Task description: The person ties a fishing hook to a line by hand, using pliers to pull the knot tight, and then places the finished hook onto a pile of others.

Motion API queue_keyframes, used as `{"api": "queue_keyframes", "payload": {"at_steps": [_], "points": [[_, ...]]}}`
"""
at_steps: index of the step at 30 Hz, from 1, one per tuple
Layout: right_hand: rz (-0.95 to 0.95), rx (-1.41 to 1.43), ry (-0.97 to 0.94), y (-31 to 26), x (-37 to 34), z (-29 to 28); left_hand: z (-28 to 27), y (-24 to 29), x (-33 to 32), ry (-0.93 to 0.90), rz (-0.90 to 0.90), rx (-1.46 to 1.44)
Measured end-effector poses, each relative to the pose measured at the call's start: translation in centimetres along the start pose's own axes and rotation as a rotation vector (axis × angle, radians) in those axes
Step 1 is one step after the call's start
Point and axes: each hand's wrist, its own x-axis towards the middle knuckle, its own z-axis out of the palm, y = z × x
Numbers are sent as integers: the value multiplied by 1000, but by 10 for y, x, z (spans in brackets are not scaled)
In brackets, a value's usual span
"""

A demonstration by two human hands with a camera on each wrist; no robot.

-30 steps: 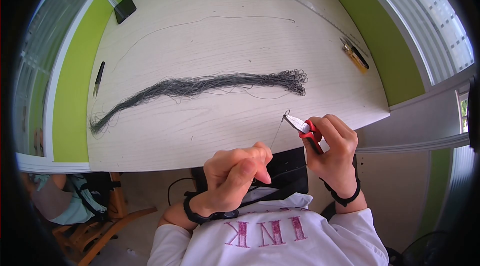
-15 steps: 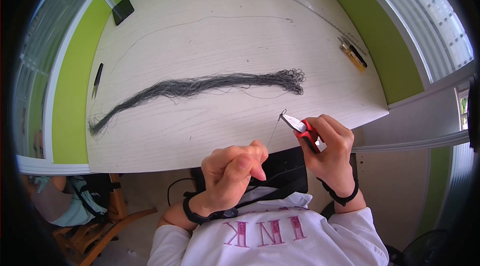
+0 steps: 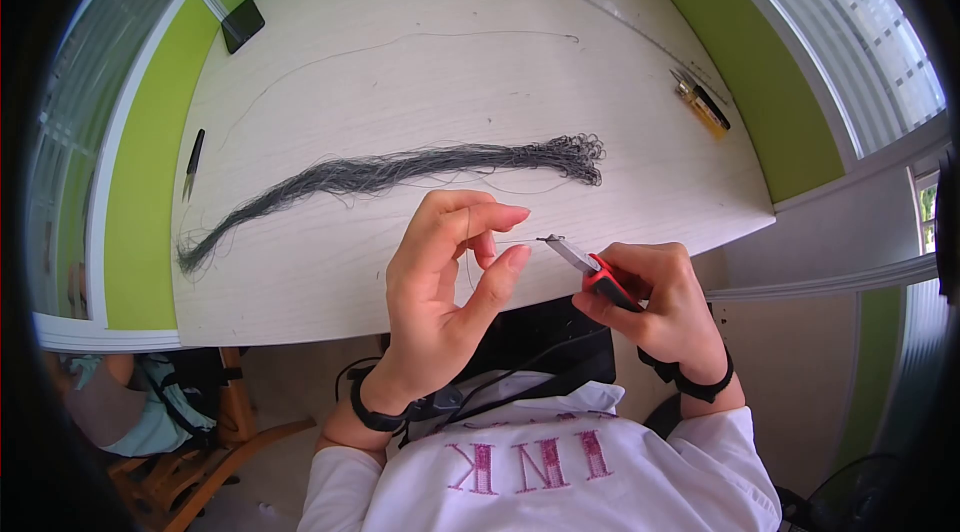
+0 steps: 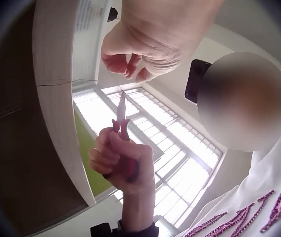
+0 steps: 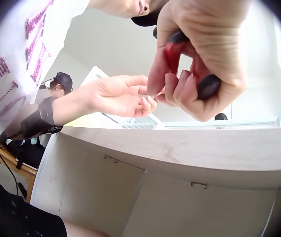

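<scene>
In the head view my right hand (image 3: 660, 297) grips red-and-black pliers (image 3: 608, 284) over the table's front edge. A small looped end of thin dark wire (image 3: 551, 238) sits at the tips of the pliers. Facing it from the left is my left hand (image 3: 435, 277), with thumb and index finger apart and the fingers loosely bent. A fine strand runs from the loop toward this hand and shows beside its fingers. The left wrist view has the plier jaws (image 4: 122, 108) pointing up toward the left fingertips. Behind the hands lies a long bundle of dark wires (image 3: 380, 170) with looped right ends.
On the table (image 3: 300, 302), one single looped wire (image 3: 400, 38) lies behind the bundle. Black pointed tweezers (image 3: 195, 164) are at the left, a dark flat object (image 3: 243, 26) at back left. A clear ruler (image 3: 635, 37) and yellow-and-black snips (image 3: 702, 104) lie at the right.
My left hand has uncurled from a fist, and its fingers have risen toward the pliers. The right hand has turned the pliers, so the wire loop lies flatter and further left.
</scene>
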Motion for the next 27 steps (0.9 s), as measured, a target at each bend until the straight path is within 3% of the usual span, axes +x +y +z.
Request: {"api": "queue_keyframes", "payload": {"at_steps": [5, 9, 13, 17, 21, 27], "points": [[19, 4, -33, -1, 2, -3, 5, 7, 0, -100, 43, 331], [7, -14, -44, -1, 2, -4, 5, 6, 0, -92, 15, 322], [-35, -35, -19, 2, 1, 0, 6, 5, -3, -43, -190, 43], [-246, -237, 164, 10, 0, 9, 6, 10, -4, -16, -370, -111], [-393, -465, 315, 13, 1, 11, 5, 11, -3, -1, -374, -146], [-465, -577, 414, 13, 0, 12, 4, 10, -2, -1, -346, -125]]}}
